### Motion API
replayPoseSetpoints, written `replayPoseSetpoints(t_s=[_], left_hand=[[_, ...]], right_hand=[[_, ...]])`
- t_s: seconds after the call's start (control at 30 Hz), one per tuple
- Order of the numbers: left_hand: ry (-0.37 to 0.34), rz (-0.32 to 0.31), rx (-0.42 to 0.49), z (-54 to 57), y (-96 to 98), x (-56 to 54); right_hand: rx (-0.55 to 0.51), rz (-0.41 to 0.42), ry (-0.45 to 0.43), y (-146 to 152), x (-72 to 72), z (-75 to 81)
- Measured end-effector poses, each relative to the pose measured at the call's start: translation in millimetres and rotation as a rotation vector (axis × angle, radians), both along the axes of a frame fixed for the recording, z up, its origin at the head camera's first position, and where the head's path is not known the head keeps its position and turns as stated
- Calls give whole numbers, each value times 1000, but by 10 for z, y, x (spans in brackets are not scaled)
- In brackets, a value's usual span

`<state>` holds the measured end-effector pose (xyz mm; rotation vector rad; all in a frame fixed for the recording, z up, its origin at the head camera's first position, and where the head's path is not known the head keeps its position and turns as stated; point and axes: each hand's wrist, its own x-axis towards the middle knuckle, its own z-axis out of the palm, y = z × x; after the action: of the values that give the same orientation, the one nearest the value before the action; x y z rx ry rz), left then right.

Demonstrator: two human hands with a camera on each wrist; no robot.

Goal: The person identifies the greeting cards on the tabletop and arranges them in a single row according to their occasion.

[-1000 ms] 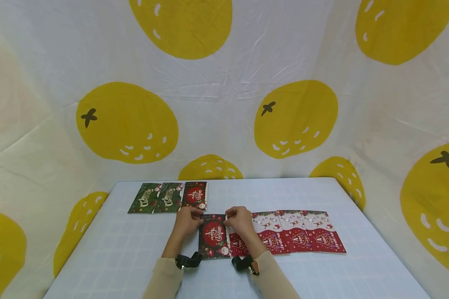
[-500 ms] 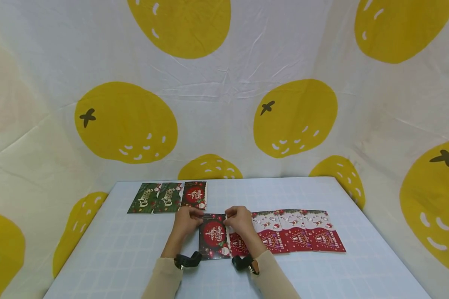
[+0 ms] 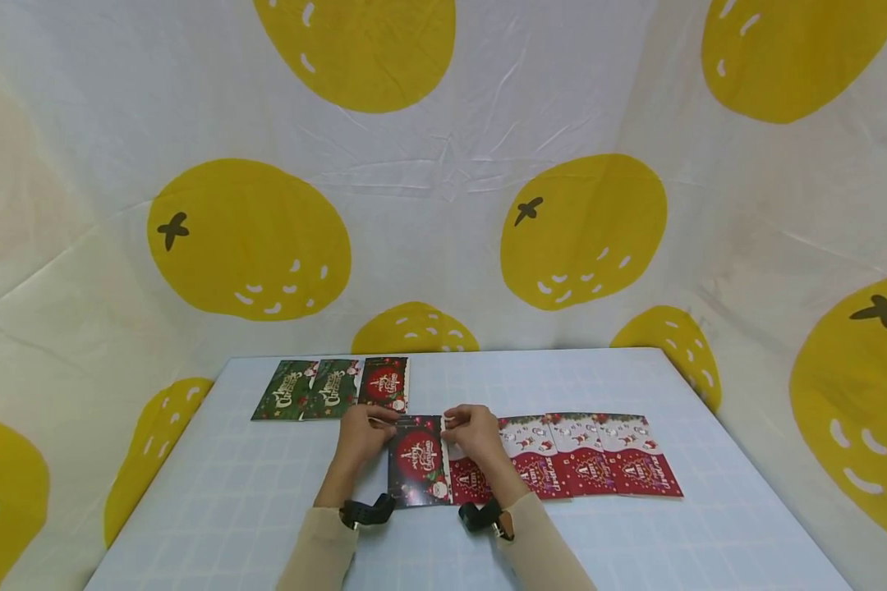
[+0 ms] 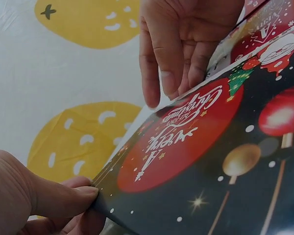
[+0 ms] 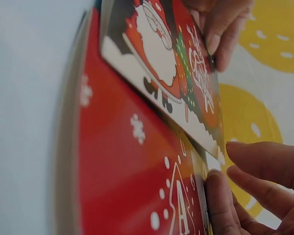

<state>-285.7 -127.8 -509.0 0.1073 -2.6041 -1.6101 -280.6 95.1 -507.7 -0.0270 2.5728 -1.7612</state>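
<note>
My left hand (image 3: 362,435) pinches the upper left corner of a dark Christmas card (image 3: 418,460) with a red circle and a Santa. In the left wrist view its thumb (image 4: 78,197) presses on the corner, the other fingers underneath. The card is tilted, its right edge raised over a red-and-white Christmas card (image 5: 132,161). My right hand (image 3: 476,435) is by the dark card's upper right corner. In the right wrist view its thumb (image 5: 264,159) and fingers are spread apart, tips right at the cards' edges. The red-and-white card is partly hidden under the right forearm.
To the right, several red-and-white cards (image 3: 591,460) overlap in a row. At the back left lie two green Christmas cards (image 3: 333,390) and another dark card (image 3: 384,383) with a red circle. A patterned cloth (image 3: 443,246) hangs behind the pale table (image 3: 266,509).
The dark card has shifted slightly left and up from the table, with my left hand moving along. The right hand's thumb and fingers have parted at its corner.
</note>
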Motion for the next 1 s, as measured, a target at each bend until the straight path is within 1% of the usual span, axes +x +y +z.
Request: replayPoseSetpoints(t_s=[0.23,0.3,0.47,0.57,0.73,0.9,1.0], left_hand=[[13,20,58,-30,-20,-15],[11,27,74,-31,-24,-21],[-6,40,114,2,-26,-19],[-22,42,140,29,-24,-12],[-29,38,155,49,-27,-7],[-40,50,170,38,-30,-18],[-29,46,176,32,-36,-26]], right_hand=[[-51,16,-31,41,-24,-7],[-55,28,-24,54,-21,2],[-109,62,-15,77,-24,7],[-149,78,-34,80,-24,2],[-185,91,-45,78,-31,-8],[-206,102,-43,73,-51,-27],[-218,106,-46,72,-58,-26]])
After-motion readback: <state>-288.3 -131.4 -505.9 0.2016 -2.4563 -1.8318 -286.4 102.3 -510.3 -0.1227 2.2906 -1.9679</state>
